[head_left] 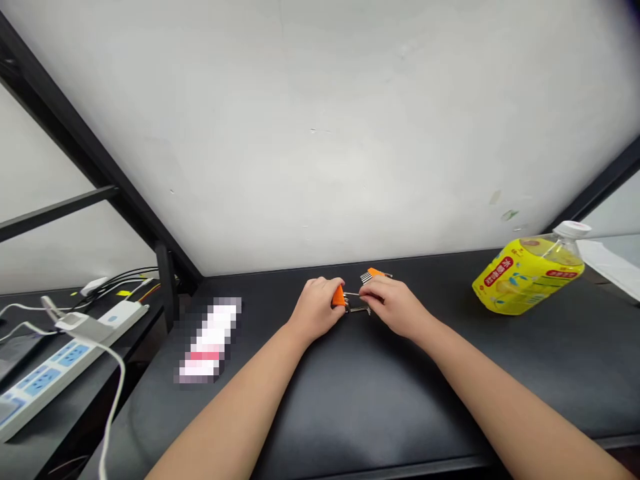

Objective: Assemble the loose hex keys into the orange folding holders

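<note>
Both my hands rest on a black table (pixel 350 387) near its far edge by the white wall. My left hand (pixel 316 308) is closed around an orange holder (pixel 339 295) with thin metal keys sticking out to the right. My right hand (pixel 395 303) pinches those metal keys (pixel 359 301) from the other side. Just behind my right hand lies a second orange holder (pixel 374 274) with a fan of silver keys, touched by neither hand.
A yellow-labelled plastic bottle (pixel 530 272) lies on its side at the right. A blurred white and pink pack (pixel 210 340) lies at the left. A white power strip (pixel 55 370) with cables sits on a lower shelf left, beside black frame bars (pixel 100 173).
</note>
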### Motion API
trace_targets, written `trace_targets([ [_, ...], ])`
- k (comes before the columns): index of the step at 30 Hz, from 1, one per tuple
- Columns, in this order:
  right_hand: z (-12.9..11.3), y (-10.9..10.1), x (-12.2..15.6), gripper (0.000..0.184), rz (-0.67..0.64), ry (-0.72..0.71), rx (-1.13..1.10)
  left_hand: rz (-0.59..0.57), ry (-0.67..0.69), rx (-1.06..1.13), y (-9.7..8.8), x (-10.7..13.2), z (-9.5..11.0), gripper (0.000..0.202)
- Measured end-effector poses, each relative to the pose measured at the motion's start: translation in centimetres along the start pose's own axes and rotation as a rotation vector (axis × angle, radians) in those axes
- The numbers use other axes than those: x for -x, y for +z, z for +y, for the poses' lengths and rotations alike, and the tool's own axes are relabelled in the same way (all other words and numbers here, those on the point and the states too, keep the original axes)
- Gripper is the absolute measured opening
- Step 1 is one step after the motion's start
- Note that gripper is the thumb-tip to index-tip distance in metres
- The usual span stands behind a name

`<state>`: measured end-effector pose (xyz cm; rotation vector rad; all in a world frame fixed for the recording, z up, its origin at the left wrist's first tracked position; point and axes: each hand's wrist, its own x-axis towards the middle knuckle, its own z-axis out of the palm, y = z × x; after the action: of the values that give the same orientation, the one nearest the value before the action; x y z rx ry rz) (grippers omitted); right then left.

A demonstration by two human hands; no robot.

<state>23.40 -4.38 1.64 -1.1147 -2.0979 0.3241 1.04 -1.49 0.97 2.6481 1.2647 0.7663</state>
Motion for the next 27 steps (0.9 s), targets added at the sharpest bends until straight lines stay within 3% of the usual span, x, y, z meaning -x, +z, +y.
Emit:
trace_targets([
  [13,-0.15,-0.16,0.25,0.026,-0.003,-0.101,0.066,-0.01,0.026,-0.028,-0.05,0.04,0.24,0.037],
  [27,-0.29,0.5,0.33,0.027,-0.088,-0.073,0.091,-0.063,0.054,-0.016,-0.08,0.0,0.96,0.038],
])
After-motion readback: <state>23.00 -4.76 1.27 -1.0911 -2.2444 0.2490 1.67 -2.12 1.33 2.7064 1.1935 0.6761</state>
